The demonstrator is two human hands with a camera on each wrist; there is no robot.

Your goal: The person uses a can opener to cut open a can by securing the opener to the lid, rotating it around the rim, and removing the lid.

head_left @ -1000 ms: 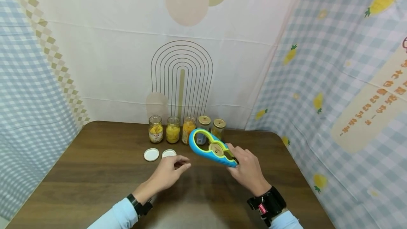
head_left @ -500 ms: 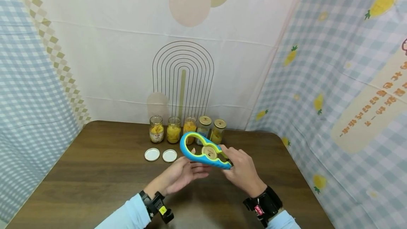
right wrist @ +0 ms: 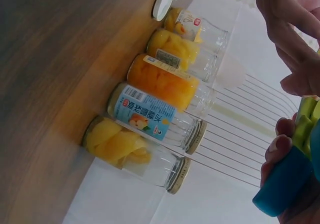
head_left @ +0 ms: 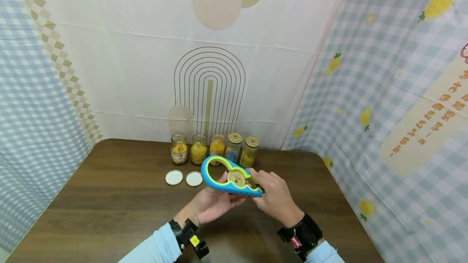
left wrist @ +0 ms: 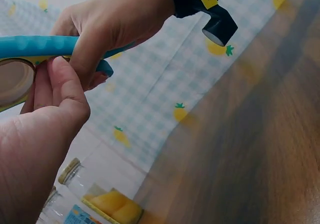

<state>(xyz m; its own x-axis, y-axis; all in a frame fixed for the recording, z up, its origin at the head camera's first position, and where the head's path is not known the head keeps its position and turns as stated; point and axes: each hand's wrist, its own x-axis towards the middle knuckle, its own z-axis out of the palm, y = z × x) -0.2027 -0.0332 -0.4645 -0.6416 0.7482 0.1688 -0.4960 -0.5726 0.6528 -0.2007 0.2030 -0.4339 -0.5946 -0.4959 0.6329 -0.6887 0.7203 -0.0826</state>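
A person's right hand [head_left: 274, 196] grips the handle end of a blue-and-lime jar opener [head_left: 231, 189], holding it raised above the dark wood-grain surface [head_left: 109, 198], in front of a row of jars. A gold lid [head_left: 237, 178] sits in the opener's middle notch, its printed top facing up. The left hand [head_left: 215, 206] is palm up beneath the opener and pinches that lid, the thumb showing through the large loop and the fingers bent up around the far edge. The left wrist view shows the lid's pale underside beside those fingers.

Five glass jars stand upright at the back of the surface. From the left come an uncapped jar of yellow fruit with a white label [head_left: 179, 149], an uncapped jar of paler yellow fruit [head_left: 199, 151] and an uncapped jar of orange fruit [head_left: 217, 148]. Next are a gold-capped jar with a blue label [head_left: 233, 147] and a gold-capped jar of yellow fruit pieces [head_left: 250, 152]. In front of the two leftmost jars, two loose lids lie side by side, well apart from the row's right end: a left white-faced lid [head_left: 174, 177] and a right white-faced lid [head_left: 194, 179].

Black wrist straps [head_left: 305, 234] circle both wrists below light blue sleeves [head_left: 153, 246]. A white printed cloth [head_left: 128, 80] hangs behind, with a pineapple-patterned checked cloth [head_left: 365, 72] at the right.
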